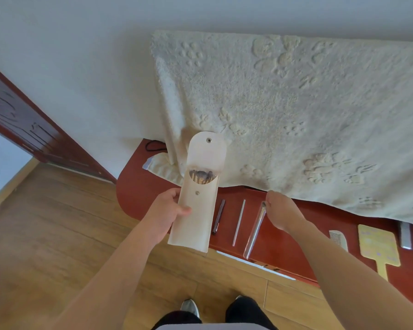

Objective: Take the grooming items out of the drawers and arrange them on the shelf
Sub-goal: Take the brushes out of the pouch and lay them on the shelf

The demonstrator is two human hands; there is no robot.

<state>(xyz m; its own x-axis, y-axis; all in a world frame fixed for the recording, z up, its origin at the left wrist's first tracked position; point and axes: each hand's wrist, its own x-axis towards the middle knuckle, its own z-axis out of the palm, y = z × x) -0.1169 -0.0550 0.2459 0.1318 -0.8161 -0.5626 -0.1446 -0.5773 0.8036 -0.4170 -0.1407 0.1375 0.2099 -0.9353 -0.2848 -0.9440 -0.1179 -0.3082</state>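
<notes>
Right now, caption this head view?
Left hand holds an open cream brush pouch; right hand pinches a clear-sleeved brush on the red-brown shelf.

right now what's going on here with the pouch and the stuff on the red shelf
A person's left hand holds a cream pouch with its flap open and brush heads showing inside. The right hand pinches the top of a clear-sleeved brush lying on the red shelf. Set out beside it are a dark pencil, a thin white stick, a comb, a yellow paddle and a silver item.
</notes>
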